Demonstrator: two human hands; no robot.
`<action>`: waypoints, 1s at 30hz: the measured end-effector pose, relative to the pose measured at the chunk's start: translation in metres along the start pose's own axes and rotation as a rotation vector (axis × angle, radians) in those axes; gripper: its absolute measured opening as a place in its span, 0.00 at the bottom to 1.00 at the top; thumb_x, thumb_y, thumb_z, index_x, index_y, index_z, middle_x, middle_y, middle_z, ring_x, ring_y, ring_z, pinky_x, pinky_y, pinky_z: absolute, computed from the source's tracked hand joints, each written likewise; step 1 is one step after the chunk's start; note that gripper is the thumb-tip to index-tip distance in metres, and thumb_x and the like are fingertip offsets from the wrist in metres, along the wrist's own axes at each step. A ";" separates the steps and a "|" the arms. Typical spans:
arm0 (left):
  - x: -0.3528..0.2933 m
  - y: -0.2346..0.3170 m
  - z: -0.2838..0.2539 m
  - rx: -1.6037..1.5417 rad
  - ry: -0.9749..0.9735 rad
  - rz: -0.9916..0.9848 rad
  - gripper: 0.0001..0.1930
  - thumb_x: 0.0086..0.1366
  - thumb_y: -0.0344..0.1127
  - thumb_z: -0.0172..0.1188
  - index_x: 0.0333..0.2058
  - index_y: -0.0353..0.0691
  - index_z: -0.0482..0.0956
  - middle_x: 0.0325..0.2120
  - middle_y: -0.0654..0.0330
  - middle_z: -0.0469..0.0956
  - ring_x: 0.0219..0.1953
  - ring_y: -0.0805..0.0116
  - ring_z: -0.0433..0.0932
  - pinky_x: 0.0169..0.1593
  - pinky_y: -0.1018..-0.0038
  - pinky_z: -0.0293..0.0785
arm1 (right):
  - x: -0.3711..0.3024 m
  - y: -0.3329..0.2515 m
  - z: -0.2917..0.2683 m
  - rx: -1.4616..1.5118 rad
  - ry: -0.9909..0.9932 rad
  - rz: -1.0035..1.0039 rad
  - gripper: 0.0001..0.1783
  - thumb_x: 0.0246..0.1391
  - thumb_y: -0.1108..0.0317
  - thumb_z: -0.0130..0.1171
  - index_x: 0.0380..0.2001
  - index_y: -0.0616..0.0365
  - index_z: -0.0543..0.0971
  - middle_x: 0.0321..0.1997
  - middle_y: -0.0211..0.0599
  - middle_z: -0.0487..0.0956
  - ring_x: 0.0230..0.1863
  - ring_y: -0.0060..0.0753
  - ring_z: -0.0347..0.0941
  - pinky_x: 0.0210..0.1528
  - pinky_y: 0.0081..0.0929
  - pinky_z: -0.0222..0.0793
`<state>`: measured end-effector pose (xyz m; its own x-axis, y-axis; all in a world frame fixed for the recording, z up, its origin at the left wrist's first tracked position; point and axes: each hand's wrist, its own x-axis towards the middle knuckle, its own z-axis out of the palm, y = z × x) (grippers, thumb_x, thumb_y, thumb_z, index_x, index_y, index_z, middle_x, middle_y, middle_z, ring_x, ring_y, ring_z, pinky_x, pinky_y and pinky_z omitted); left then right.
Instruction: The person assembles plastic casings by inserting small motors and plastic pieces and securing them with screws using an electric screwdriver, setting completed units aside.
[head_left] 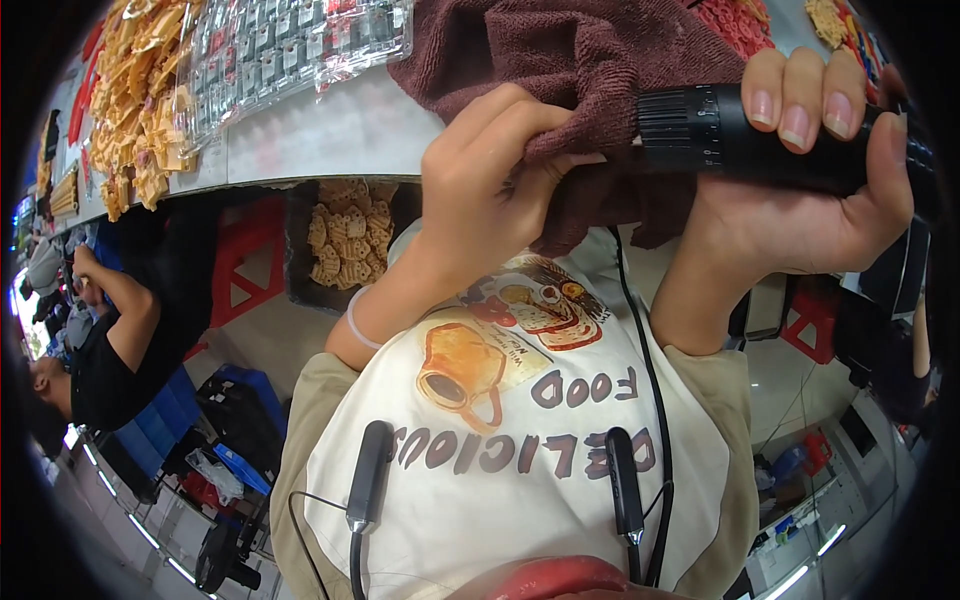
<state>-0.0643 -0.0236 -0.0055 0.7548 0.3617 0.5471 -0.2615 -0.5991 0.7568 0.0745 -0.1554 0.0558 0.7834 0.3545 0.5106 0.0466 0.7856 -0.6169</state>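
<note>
A black electric screwdriver (745,130) lies nearly level in my right hand (790,215), whose fingers and thumb wrap round its body. Its ribbed collar with a printed scale points left toward my left hand (490,175). Between the thumb and fingers of that hand is a fold of a maroon towel (520,45), pinched close to the screwdriver's front end. Cloth hides most of the tip. The towel spreads over the table edge, and part of it hangs below both hands.
Pale yellow plastic parts (140,100) are heaped at the table's left, beside a clear blister tray (290,60) of small grey pieces. Red parts (735,25) lie at the back right. Below the table stand a dark bin (300,245) and a red stool (245,265). A co-worker (120,340) sits at left.
</note>
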 end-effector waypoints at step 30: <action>-0.002 -0.002 0.006 -0.095 0.049 0.088 0.10 0.44 0.19 0.65 0.28 0.30 0.78 0.22 0.54 0.75 0.23 0.60 0.74 0.29 0.72 0.69 | 0.007 -0.003 -0.002 0.161 -0.113 0.064 0.16 0.56 0.66 0.47 0.45 0.61 0.68 0.27 0.32 0.66 0.24 0.25 0.61 0.31 0.27 0.60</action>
<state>-0.0617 -0.0272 -0.0101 0.6971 0.3464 0.6277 -0.3831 -0.5601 0.7345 0.0808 -0.1567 0.0599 0.7068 0.4536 0.5428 -0.1078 0.8274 -0.5511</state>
